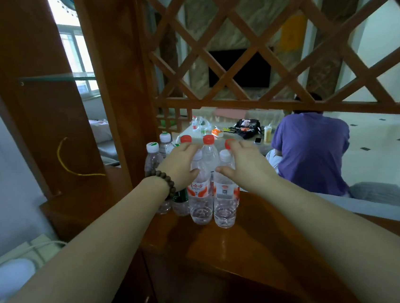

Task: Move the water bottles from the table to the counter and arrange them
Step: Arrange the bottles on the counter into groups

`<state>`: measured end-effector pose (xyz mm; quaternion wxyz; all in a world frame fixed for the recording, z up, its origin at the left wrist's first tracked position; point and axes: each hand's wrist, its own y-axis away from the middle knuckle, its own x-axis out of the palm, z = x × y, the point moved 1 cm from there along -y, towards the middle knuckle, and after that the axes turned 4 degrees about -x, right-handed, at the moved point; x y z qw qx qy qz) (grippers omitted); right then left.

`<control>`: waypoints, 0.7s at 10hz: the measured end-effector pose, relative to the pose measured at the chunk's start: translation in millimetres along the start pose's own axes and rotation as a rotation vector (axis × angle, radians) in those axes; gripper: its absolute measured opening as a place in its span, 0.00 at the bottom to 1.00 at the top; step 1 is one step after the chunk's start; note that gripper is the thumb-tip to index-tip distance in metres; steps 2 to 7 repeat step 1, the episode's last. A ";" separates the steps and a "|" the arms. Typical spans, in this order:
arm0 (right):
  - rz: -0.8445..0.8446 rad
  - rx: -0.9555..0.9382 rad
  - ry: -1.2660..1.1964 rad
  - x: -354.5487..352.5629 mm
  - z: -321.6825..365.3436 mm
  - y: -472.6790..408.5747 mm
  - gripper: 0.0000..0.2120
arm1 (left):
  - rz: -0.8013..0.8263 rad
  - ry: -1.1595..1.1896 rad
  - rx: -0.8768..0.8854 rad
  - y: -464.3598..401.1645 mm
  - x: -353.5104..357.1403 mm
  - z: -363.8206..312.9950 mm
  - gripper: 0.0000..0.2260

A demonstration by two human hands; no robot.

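Two bare forearms reach forward over the wooden desk toward a cluster of water bottles standing upright at its far left end, just beside the wooden post.

The nearest two bottles are clear with white caps and red-and-white labels; the left one's label carries red Chinese characters, too blurred to read surely, and the right one's label shows a small grey square panel.

The left hand, with a dark bead bracelet on its wrist, lies against the left front bottle, fingers loosely curved over its shoulder and thumb on its side.

The right hand curves around the right front bottle, thumb touching the bottle's side and fingers spread over the cap area, near a red cap behind.

Behind the front pair stand red-capped bottles, and nearer the post, bottles with white caps marked green.

Beyond the post's lattice screen, a person in a purple shirt sits facing away by a low table with more bottles.
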<state>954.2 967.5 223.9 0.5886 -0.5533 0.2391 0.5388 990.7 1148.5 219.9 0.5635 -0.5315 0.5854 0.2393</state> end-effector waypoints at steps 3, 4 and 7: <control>-0.053 -0.022 -0.028 -3.7 8.6 15.7 0.31 | -0.124 0.018 -0.036 19.2 -4.8 -9.7 0.28; -0.053 -0.022 -0.028 -3.7 8.6 15.7 0.31 | -0.124 0.018 -0.036 19.2 -4.8 -9.7 0.28; -0.053 -0.022 -0.028 -3.7 8.6 15.7 0.31 | -0.124 0.018 -0.036 19.2 -4.8 -9.7 0.28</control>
